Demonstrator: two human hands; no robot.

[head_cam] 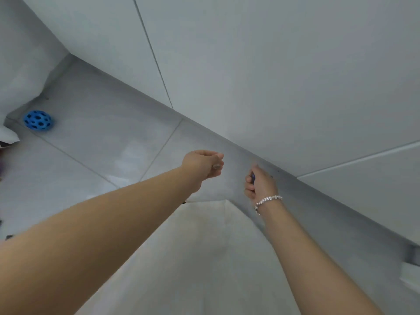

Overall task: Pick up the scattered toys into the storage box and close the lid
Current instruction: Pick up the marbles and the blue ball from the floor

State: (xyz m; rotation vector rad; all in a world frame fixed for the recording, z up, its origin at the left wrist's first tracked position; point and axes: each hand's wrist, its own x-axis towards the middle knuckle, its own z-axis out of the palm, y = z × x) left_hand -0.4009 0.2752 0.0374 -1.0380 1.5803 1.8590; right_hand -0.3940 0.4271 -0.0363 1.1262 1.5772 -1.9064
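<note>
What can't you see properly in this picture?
- Head view: what the right hand grips; only a dark blue sliver shows between its curled fingers.
- Whether the left hand holds anything; its curled fingers are blurred.
- Things at the left edge, cut off by the frame.
- The storage box: no clear sign of it.
- The blue ball shows clearly.

The floor (95, 142) occupies the left and centre of the frame and consists of large glossy pale grey tiles divided by thin grout lines, with soft reflections of diffuse light on the surface. A pale wall (272, 64) fills the upper right of the frame, marked by thin straight seams, and meets the floor along a diagonal line running from upper left to lower right. Lighting is even, without hard shadows.
</note>
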